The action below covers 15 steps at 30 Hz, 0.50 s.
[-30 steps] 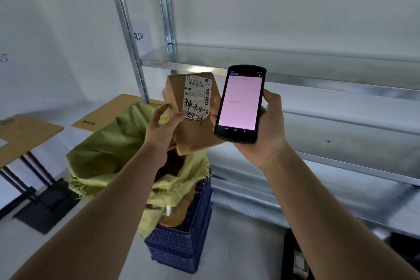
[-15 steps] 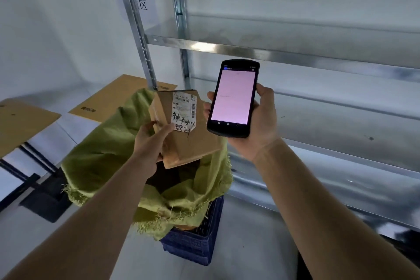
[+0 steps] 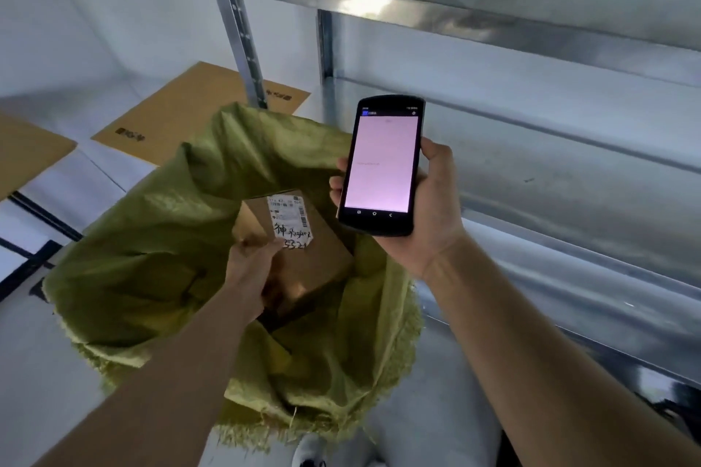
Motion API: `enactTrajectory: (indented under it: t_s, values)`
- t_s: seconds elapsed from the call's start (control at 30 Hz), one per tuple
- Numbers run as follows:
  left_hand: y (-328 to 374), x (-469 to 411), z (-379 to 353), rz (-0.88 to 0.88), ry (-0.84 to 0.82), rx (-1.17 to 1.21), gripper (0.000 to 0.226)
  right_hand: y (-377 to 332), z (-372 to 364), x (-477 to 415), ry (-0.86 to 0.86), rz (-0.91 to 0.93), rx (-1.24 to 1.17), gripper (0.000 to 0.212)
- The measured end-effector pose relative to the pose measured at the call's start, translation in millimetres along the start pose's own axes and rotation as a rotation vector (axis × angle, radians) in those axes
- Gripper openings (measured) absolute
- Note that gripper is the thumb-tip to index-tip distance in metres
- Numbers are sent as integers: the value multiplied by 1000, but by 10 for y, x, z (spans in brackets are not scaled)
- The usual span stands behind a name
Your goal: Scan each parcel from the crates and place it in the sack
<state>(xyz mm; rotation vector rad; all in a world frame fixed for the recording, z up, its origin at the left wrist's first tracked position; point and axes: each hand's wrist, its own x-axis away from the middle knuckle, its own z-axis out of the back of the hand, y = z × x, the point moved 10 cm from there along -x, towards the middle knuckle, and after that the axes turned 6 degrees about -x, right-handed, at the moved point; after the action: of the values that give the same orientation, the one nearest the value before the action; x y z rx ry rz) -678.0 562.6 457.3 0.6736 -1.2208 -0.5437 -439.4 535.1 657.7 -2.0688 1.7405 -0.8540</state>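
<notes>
My left hand (image 3: 252, 269) grips a brown cardboard parcel (image 3: 311, 262) with a white label and black handwriting. The parcel sits low inside the open mouth of the yellow-green woven sack (image 3: 151, 246), label facing up. My right hand (image 3: 428, 208) holds a black handheld scanner (image 3: 383, 163) upright above the sack's right rim, its screen glowing pale pink. More brown cardboard shows in the dark below the parcel. The crate under the sack is hidden by the fabric.
A metal shelving rack (image 3: 493, 26) runs along the right and back, its upright post (image 3: 235, 23) just behind the sack. Flattened cardboard sheets (image 3: 197, 106) lie on the floor at the left. A white shoe tip (image 3: 315, 451) shows at the bottom.
My left hand has lowered the parcel from beside the scanner down into the sack's mouth. The view has tilted downward; the scanner stays held up in my right hand.
</notes>
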Motion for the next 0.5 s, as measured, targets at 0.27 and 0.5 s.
enactTrajectory:
  t_s: [0.27,0.5]
  values:
    - [-203,-851,-521,159,-70,54,86,234,247,-680,79,-7,-13,69]
    - [-663,-1483,-834,287,-147,122,63,320,522,-1061,179,35,-54,63]
